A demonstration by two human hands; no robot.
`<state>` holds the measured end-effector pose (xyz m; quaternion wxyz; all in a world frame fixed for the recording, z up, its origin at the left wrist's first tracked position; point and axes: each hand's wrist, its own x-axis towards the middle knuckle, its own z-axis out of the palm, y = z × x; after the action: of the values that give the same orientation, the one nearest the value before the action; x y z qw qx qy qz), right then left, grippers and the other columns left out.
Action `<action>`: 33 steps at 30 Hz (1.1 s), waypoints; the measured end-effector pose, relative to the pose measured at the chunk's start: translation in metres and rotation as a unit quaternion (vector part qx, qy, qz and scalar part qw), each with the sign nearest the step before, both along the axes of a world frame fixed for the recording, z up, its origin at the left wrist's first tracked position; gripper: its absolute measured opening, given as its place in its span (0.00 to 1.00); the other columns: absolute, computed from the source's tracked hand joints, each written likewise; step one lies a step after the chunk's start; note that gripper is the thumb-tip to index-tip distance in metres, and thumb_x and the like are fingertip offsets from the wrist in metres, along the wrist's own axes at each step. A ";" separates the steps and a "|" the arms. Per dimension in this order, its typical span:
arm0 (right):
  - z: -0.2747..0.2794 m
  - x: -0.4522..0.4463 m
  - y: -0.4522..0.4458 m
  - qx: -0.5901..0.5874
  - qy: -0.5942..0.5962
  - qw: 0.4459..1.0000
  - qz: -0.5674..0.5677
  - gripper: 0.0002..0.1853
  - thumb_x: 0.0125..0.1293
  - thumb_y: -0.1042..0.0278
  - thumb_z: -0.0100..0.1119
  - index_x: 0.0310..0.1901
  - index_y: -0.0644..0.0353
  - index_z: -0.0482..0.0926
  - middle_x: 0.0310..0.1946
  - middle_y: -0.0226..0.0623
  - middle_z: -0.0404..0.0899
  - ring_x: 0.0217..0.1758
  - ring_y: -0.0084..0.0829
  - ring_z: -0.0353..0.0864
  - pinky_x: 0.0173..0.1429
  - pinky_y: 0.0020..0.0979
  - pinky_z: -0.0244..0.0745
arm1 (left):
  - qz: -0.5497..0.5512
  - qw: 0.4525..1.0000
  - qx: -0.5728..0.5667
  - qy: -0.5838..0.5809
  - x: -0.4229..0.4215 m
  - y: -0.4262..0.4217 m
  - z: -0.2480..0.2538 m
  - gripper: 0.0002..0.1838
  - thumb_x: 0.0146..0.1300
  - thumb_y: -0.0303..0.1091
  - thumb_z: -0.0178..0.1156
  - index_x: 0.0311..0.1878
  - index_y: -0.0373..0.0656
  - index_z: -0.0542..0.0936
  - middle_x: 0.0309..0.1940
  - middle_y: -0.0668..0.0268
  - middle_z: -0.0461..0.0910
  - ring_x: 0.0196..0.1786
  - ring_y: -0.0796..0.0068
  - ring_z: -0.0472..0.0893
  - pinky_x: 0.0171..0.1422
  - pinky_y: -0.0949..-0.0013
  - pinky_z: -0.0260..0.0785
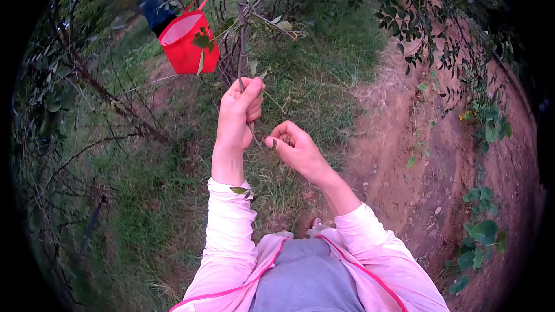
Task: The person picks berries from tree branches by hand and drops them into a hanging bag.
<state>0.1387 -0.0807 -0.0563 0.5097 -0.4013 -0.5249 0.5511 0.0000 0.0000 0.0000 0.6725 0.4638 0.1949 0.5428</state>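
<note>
"Slender brown woody branch (242,40), where was it?"

"Left of centre, steadied in the closed left hand (236,110). The right hand (299,153) curled nearby; I couldn't tell if it pinched anything. The next move called for steadiness."

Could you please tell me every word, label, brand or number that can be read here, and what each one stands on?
There is no text that I can read.
Red bag: no lettering shows on the side in view.
Pale pink jacket and grey top: no lettering visible.
Blue clothing at upper left: too blurred to tell.
</note>
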 end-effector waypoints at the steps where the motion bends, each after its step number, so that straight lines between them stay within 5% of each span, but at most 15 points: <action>1: 0.002 -0.003 -0.003 0.024 -0.026 0.999 -0.011 0.09 0.70 0.65 0.60 0.45 0.59 0.74 0.27 0.21 0.72 0.28 0.12 0.65 0.32 0.22 0.63 | -0.001 1.000 0.000 0.001 -0.001 -0.001 0.000 0.11 0.68 0.38 0.63 0.40 0.41 0.75 0.18 0.84 0.58 0.18 0.93 0.53 0.20 0.81 0.40; 8: -0.008 -0.015 0.006 0.192 -0.086 0.974 -0.079 0.09 0.71 0.66 0.57 0.44 0.64 0.73 0.24 0.21 0.68 0.25 0.12 0.63 0.28 0.19 0.58 | 0.007 1.000 0.010 0.009 -0.002 0.002 0.003 0.10 0.69 0.38 0.61 0.40 0.41 0.75 0.18 0.84 0.58 0.18 0.93 0.53 0.20 0.81 0.40; 11: -0.006 0.009 -0.018 0.007 0.128 0.990 0.049 0.08 0.72 0.67 0.54 0.43 0.63 0.72 0.22 0.21 0.64 0.20 0.11 0.58 0.23 0.18 0.52 | -0.004 1.000 0.016 -0.009 -0.012 0.005 0.008 0.10 0.70 0.39 0.60 0.40 0.41 0.76 0.18 0.84 0.57 0.18 0.93 0.53 0.20 0.81 0.40; 15: -0.029 0.035 -0.019 -0.105 0.401 0.909 0.039 0.10 0.75 0.64 0.45 0.41 0.61 0.71 0.23 0.23 0.62 0.16 0.12 0.55 0.18 0.17 0.46 | -0.097 0.990 -0.012 -0.105 -0.014 0.004 0.008 0.10 0.74 0.35 0.53 0.40 0.37 0.74 0.18 0.80 0.57 0.18 0.92 0.53 0.18 0.83 0.42; 23: -0.028 0.019 -0.018 -0.132 0.199 0.971 0.024 0.19 0.74 0.48 0.51 0.39 0.60 0.74 0.20 0.18 0.60 0.16 0.10 0.53 0.18 0.17 0.46 | -0.150 0.969 -0.058 -0.186 -0.006 0.008 0.004 0.11 0.77 0.34 0.47 0.41 0.37 0.74 0.19 0.78 0.56 0.17 0.90 0.52 0.18 0.82 0.44; 29: -0.020 0.012 -0.022 -0.083 0.090 0.992 -0.018 0.22 0.72 0.45 0.54 0.39 0.60 0.78 0.19 0.17 0.63 0.17 0.09 0.57 0.19 0.17 0.50 | -0.067 0.994 -0.007 -0.085 -0.004 0.004 0.006 0.09 0.74 0.36 0.52 0.41 0.40 0.73 0.18 0.79 0.57 0.17 0.91 0.53 0.18 0.83 0.42; 33: -0.008 0.011 -0.020 -0.136 0.193 0.972 0.002 0.18 0.75 0.52 0.50 0.39 0.60 0.76 0.20 0.18 0.60 0.17 0.11 0.53 0.19 0.18 0.47 | -0.018 0.999 0.012 -0.044 -0.002 0.007 0.006 0.07 0.71 0.35 0.57 0.40 0.43 0.74 0.17 0.82 0.57 0.17 0.92 0.52 0.19 0.81 0.40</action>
<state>0.1496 -0.1008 -0.0645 0.5407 -0.3516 -0.3373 0.6857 -0.0021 0.0074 0.0064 0.6844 0.4506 0.1505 0.5531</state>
